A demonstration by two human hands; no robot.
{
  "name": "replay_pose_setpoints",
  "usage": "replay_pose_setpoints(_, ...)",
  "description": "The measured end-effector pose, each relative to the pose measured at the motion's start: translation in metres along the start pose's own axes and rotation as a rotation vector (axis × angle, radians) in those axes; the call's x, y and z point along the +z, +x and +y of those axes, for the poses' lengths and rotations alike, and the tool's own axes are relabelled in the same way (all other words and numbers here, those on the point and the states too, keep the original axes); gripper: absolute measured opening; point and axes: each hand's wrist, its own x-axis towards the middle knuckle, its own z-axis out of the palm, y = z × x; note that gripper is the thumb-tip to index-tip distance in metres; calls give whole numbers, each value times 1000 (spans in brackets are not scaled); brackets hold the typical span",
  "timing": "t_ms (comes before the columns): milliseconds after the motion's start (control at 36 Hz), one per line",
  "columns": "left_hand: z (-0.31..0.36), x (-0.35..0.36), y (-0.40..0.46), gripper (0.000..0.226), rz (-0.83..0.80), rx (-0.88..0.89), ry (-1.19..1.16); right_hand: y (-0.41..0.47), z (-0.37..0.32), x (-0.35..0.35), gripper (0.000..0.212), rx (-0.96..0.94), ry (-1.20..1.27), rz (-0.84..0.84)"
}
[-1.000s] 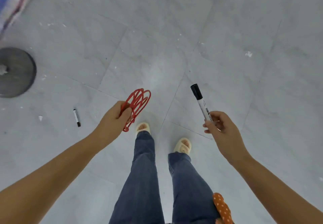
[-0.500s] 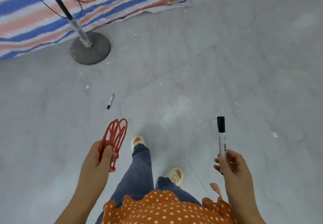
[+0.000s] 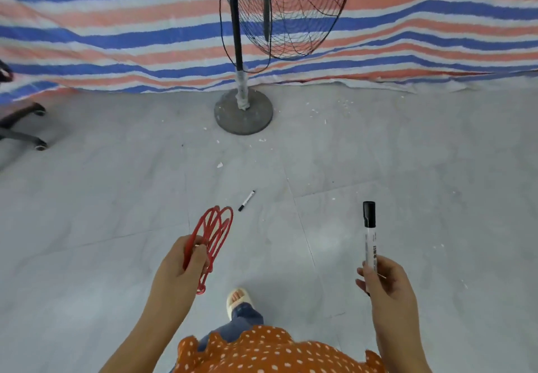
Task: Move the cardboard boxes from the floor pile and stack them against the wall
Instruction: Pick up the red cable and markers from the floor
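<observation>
A person's left hand grips a bundle of red looped wire hangers, while the right hand pinches an upright black-capped white marker. No cardboard boxes are in view, so the stacking appears yet to begin.

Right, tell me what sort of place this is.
Probably a bare workroom or a space under renovation: a striped tarp hangs as a wall, a standing fan sits on a grey tiled floor flecked with white debris, and an office chair base shows at the left.
</observation>
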Motion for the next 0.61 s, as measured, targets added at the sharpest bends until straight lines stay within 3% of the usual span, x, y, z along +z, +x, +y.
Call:
replay_pose_setpoints(278, 15, -44, 59, 15, 60, -106, -128, 47, -57, 95, 14, -77, -77, -206)
replay_pose_setpoints(444, 24, -34, 94, 13, 128, -192, -210, 105, -75, 126, 17, -84, -201, -299)
replay_pose_setpoints(611, 43, -3, 138, 15, 292, -290, -360, 192, -105, 172, 11, -118, -394, -522)
